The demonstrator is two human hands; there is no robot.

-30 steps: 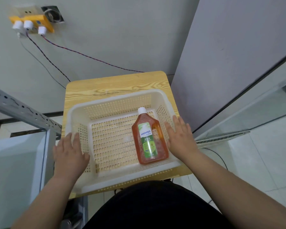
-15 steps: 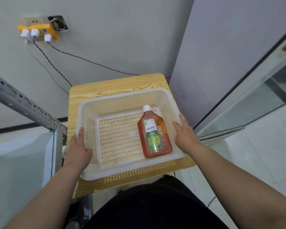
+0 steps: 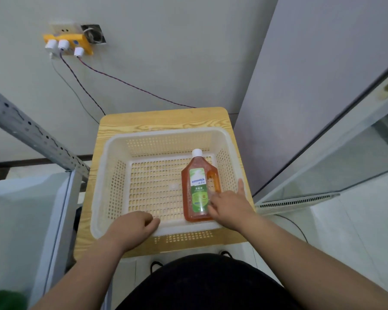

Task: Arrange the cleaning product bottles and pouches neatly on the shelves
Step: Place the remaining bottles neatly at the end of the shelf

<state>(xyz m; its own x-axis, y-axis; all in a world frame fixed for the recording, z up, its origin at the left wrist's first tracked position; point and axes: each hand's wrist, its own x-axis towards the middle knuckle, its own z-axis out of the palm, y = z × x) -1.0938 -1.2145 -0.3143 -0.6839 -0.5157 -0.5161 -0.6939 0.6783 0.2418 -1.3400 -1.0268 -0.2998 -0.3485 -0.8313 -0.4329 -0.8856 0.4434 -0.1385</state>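
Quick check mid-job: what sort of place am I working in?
Probably a small shop or stockroom corner: a slotted metal shelf post on the left, a glass-fronted cabinet on the right, and a bottle of cleaner lying in a white basket on a small wooden table.

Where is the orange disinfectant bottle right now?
Head view: the orange bottle lies flat in the right half of the white basket on the wooden table, cap toward the wall, right hand touching it.
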